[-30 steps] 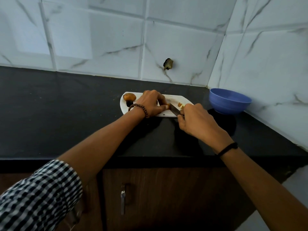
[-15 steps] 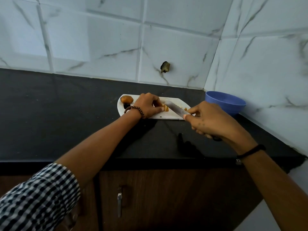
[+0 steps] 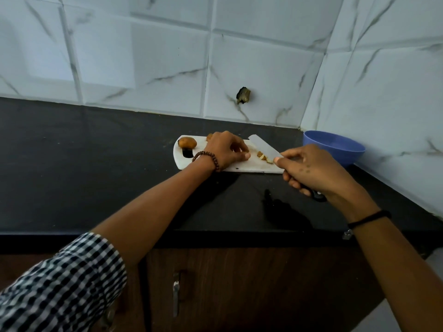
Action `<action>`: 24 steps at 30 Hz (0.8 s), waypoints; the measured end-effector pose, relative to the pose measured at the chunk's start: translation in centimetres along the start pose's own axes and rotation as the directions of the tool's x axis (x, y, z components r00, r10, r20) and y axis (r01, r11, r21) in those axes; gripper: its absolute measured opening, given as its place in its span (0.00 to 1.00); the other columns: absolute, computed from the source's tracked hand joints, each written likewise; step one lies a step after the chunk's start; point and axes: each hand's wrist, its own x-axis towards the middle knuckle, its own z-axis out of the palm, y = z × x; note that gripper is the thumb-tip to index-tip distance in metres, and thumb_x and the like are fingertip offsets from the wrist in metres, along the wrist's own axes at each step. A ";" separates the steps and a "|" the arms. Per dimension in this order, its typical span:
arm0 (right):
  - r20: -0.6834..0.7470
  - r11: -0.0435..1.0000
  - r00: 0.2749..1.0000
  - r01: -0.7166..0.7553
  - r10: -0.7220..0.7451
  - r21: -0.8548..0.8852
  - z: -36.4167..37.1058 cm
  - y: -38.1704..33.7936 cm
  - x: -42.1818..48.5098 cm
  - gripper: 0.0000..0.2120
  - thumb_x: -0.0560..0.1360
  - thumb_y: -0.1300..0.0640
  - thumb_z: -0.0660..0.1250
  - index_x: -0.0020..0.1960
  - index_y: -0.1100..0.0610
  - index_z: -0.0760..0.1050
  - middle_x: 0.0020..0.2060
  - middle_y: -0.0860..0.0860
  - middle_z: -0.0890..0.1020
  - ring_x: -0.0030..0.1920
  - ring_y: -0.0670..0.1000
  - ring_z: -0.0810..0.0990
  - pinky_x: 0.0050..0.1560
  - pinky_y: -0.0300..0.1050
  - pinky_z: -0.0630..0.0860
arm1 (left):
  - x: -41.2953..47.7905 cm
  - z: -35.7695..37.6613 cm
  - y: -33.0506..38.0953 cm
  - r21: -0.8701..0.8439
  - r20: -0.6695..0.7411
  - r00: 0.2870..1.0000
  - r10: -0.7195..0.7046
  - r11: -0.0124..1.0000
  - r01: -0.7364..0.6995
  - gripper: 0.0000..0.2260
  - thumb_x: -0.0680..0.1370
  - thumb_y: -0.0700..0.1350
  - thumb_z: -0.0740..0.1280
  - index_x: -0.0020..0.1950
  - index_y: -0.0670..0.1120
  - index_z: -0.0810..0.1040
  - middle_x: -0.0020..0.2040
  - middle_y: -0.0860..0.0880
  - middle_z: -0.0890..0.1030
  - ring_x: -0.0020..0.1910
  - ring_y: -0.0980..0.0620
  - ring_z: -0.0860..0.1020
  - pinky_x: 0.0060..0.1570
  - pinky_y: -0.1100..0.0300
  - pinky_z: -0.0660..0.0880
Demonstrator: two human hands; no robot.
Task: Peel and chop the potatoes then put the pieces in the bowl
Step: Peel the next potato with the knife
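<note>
A white cutting board (image 3: 239,167) lies on the black counter. A whole brown potato (image 3: 187,142) sits at its left end, and a second potato (image 3: 209,136) peeks out behind my left hand (image 3: 225,149). That hand rests on the board with its fingers curled down; what lies under them is hidden. Small cut potato pieces (image 3: 263,157) lie just right of its fingertips. My right hand (image 3: 311,168) grips the black handle of a knife (image 3: 263,146), whose broad blade is raised over the pieces. The blue bowl (image 3: 335,149) stands in the corner to the right.
Tiled walls close off the counter at the back and on the right, right behind the bowl. The black counter (image 3: 96,164) stretches to the left of the board. Wooden cabinet doors (image 3: 239,295) with a metal handle are below the counter's front edge.
My right hand drew back towards me and to the right, lifting the knife off the potato. Cut pieces now lie apart from my left fingertips. The left hand stayed on the board.
</note>
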 end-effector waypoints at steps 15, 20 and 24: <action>-0.046 0.997 0.999 0.029 -0.027 0.065 2.1 0.6 0.1 0.04 0.80 0.53 0.67 0.54 0.50 0.78 0.32 0.54 0.84 0.21 0.46 0.73 0.22 0.39 0.70 | -0.6 -0.1 -0.1 -0.175 0.032 0.997 -0.076 0.981 0.080 0.06 0.72 0.50 0.74 0.47 0.51 0.85 0.48 0.55 0.85 0.50 0.58 0.80 0.63 0.58 0.71; -0.025 0.999 0.999 0.022 -0.021 0.045 2.8 0.3 0.3 0.07 0.80 0.52 0.65 0.55 0.53 0.79 0.32 0.55 0.84 0.19 0.46 0.71 0.22 0.38 0.70 | -0.7 -0.4 -0.4 -0.145 0.003 0.989 -0.148 0.978 0.147 0.08 0.71 0.50 0.76 0.48 0.50 0.86 0.50 0.53 0.84 0.47 0.59 0.77 0.51 0.65 0.71; -0.034 1.000 0.999 0.026 -0.026 0.007 3.0 0.0 0.6 0.09 0.81 0.53 0.65 0.56 0.55 0.79 0.33 0.55 0.84 0.18 0.45 0.71 0.21 0.38 0.70 | -0.4 0.0 -0.6 -0.096 0.025 0.979 -0.204 0.974 0.206 0.07 0.70 0.56 0.75 0.43 0.55 0.84 0.50 0.51 0.83 0.55 0.54 0.76 0.55 0.56 0.75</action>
